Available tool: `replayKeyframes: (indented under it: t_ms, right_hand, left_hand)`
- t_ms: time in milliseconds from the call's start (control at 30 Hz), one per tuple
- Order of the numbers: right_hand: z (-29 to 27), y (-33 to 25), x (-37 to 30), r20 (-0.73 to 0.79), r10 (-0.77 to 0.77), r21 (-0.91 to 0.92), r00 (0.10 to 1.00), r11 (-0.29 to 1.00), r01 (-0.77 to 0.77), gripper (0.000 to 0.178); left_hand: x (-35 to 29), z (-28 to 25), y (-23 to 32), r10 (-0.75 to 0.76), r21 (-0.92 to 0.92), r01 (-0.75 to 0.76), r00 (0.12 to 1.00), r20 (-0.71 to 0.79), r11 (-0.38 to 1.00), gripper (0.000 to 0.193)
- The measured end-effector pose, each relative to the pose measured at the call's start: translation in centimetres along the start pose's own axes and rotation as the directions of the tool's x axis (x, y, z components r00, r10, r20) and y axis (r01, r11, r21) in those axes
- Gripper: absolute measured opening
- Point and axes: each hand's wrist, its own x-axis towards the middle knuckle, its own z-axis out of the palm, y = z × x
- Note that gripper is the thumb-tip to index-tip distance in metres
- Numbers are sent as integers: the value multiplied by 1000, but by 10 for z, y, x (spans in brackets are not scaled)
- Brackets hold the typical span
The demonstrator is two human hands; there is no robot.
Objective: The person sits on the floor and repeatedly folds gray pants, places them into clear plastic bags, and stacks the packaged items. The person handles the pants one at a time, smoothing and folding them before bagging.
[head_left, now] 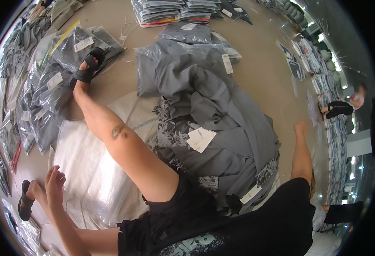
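Note:
I sit on the floor with one bare leg stretched ahead, its foot in a black sandal (89, 64). My left hand (56, 178) rests on a white woven sack (89, 170), fingers spread and holding nothing. A second sandalled foot (25, 200) lies just left of it. My right hand (300, 126) is planted on the bare floor at the right edge of a heap of grey garments (221, 106), arm straight, nothing in it. White paper tags (200, 138) lie on the heap's printed fabric.
Grey garments in clear plastic bags (46, 94) are spread along the left. Flat stacks of bagged garments (170, 10) stand at the top. More stacks line the right side (324, 77), where another person's sandalled foot (339, 109) shows.

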Motion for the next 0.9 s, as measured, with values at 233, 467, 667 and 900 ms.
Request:
replayKeyframes:
  t_ms: [233, 467, 667, 900]
  right_hand:
    - [-190, -325, -61, 156, -385, 918, 909, 396, 11, 108]
    - [-275, -502, -9, -93, -553, 620, 828, 619, 483, 16]
    - [-570, -573, 0, -822, -165, 565, 545, -346, 749, 36]
    - [-785, -568, -77, -834, -362, 360, 416, -929, -87, 33]
  left_hand:
    - [-40, -28, 23, -40, 54, 51, 982, -184, 997, 46]
    - [-84, -45, 9, 131, 77, -127, 990, -49, 989, 19]
    - [-145, -79, -8, 267, 154, -238, 940, -213, 959, 20]
    - [-149, -65, 17, 621, 339, -527, 719, -311, 780, 42]
